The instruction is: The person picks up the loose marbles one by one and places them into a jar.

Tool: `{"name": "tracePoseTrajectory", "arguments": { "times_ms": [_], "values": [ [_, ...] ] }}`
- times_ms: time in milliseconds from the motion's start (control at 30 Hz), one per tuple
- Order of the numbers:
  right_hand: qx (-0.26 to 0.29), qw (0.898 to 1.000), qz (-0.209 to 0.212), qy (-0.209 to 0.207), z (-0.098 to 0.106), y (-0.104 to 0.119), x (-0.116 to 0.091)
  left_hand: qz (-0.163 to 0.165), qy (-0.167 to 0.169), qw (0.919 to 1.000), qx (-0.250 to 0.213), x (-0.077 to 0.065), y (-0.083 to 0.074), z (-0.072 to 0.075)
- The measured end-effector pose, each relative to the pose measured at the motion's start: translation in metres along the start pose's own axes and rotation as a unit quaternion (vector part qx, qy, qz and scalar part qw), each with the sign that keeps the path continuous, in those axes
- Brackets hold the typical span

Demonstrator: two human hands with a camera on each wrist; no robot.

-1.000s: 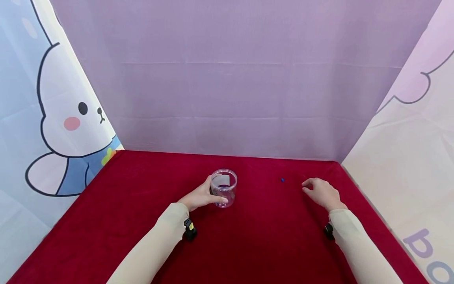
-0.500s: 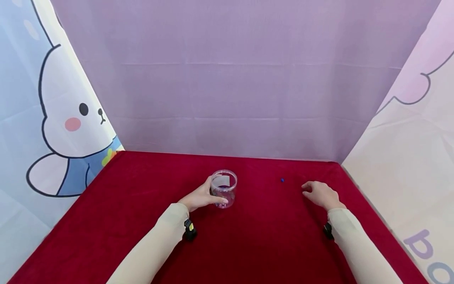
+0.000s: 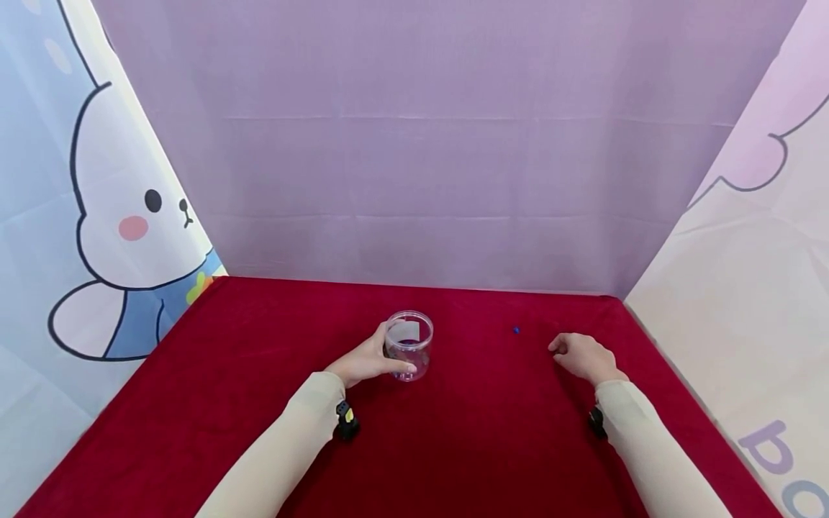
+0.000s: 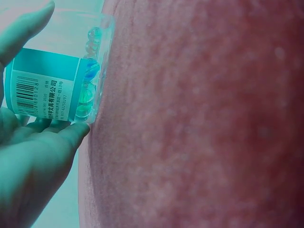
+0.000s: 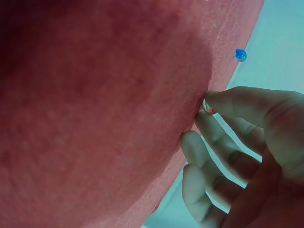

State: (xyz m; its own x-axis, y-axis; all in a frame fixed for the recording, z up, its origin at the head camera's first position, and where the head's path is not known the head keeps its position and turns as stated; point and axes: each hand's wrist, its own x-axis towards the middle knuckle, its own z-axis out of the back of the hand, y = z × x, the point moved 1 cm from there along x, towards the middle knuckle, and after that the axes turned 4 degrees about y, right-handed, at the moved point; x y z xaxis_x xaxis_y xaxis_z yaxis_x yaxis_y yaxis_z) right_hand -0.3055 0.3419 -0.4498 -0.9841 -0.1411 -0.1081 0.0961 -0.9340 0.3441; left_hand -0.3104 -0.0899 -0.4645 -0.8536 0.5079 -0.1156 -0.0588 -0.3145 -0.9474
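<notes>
My left hand (image 3: pixel 372 360) grips a clear plastic jar (image 3: pixel 421 360) from its left side, thumb across the front. The jar is upright, its mouth uncovered. In the left wrist view, several glass marbles (image 4: pixel 86 92) lie at the bottom of the jar, beside a barcode label (image 4: pixel 45 88). Over at the right, my right hand (image 3: pixel 586 356) is low at the red cloth. The right wrist view has a small clear marble (image 5: pixel 208 107) with an orange streak pinched between thumb and forefinger; the other fingers are bent loosely. A blue marble (image 3: pixel 516 330) lies on the cloth, left of that hand.
Red cloth (image 3: pixel 466 432) covers the table. A purple curtain (image 3: pixel 421 144) hangs behind its back edge. Printed panels, one with a cartoon rabbit (image 3: pixel 129 216), stand along the left and right sides.
My right hand has shifted slightly left and its thumb and forefinger have drawn together. My left hand and the jar stay in place.
</notes>
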Motion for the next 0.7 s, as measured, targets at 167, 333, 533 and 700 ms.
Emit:
{"name": "tracePoseTrajectory", "arguments": {
  "times_ms": [167, 333, 533, 700],
  "values": [
    [-0.005, 1.0, -0.003, -0.002, 0.001, 0.002, -0.001, -0.006, 0.002, 1.0, -0.005, -0.002, -0.002, -0.001],
    [-0.004, 1.0, 0.006, -0.012, 0.003, 0.007, -0.004, -0.002, -0.002, 1.0, -0.001, -0.002, -0.002, -0.002],
    [-0.004, 0.999, 0.023, -0.029, 0.006, 0.014, -0.005, 0.0, -0.001, 1.0, 0.004, -0.003, -0.003, -0.001],
    [-0.002, 0.999, 0.034, -0.042, 0.007, 0.022, -0.003, 0.002, -0.002, 1.0, 0.002, -0.003, -0.004, -0.001]
  ]
}}
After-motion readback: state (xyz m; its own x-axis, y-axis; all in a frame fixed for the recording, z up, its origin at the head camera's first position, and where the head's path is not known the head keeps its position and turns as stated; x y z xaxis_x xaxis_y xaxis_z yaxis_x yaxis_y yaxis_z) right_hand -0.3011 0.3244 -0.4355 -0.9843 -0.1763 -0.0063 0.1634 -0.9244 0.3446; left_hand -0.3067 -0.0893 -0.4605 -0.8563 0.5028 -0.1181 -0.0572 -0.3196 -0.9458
